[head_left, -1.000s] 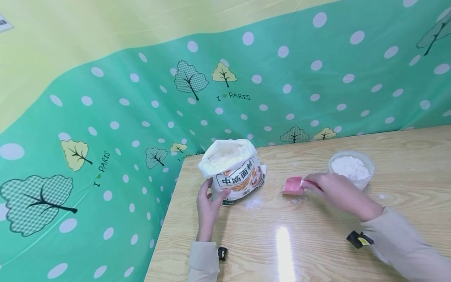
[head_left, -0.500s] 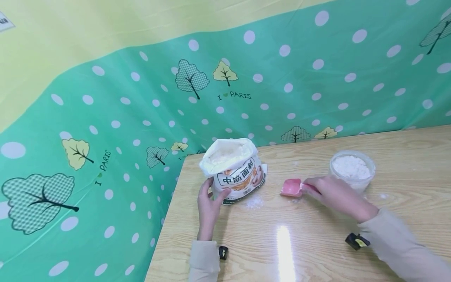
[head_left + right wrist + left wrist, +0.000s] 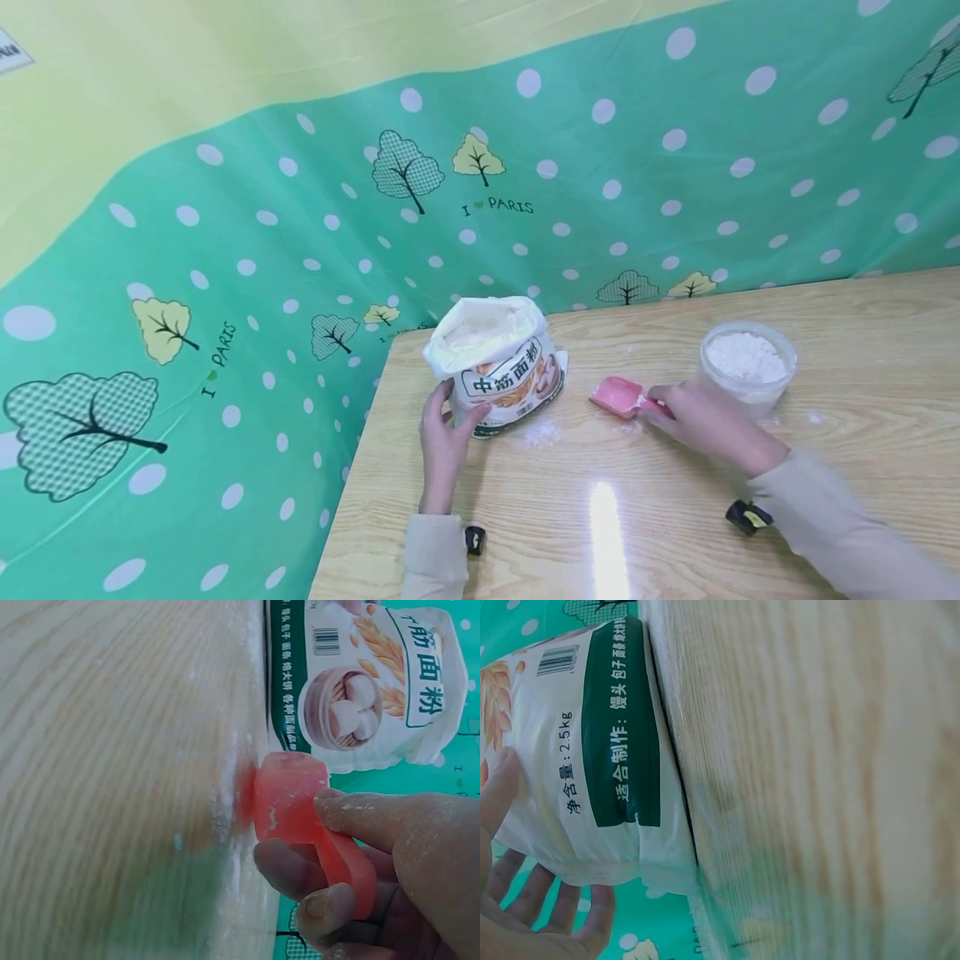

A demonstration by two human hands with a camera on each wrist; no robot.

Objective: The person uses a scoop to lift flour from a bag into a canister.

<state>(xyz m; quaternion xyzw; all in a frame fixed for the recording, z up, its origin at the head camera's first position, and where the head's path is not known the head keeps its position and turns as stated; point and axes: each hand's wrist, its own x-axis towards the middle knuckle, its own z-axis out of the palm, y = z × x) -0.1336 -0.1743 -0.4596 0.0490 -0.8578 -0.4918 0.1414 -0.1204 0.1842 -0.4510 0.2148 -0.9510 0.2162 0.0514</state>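
Note:
A white flour bag (image 3: 510, 387) stands upright on the wooden table, its mouth wide and flour showing inside. My left hand (image 3: 444, 442) holds it by the lower left side; the thumb (image 3: 499, 791) lies on the front and the fingers are round the side. In my right hand (image 3: 708, 423) is a pink scoop (image 3: 618, 397), gripped by its handle, right of the bag and low over the table. The right wrist view shows the scoop (image 3: 289, 799) dusted with flour, thumb on top and fingers underneath.
Behind the right hand stands a clear plastic tub (image 3: 756, 395) heaped with white flour (image 3: 745, 356). Spilled flour (image 3: 542, 433) dusts the table (image 3: 540, 517) between bag and scoop. A green patterned cloth (image 3: 337, 267) hangs along the table's back and left edges.
My right hand has shifted a little to the left with the scoop, which has turned slightly and reaches nearer the bag. The left hand and the bag have stayed put.

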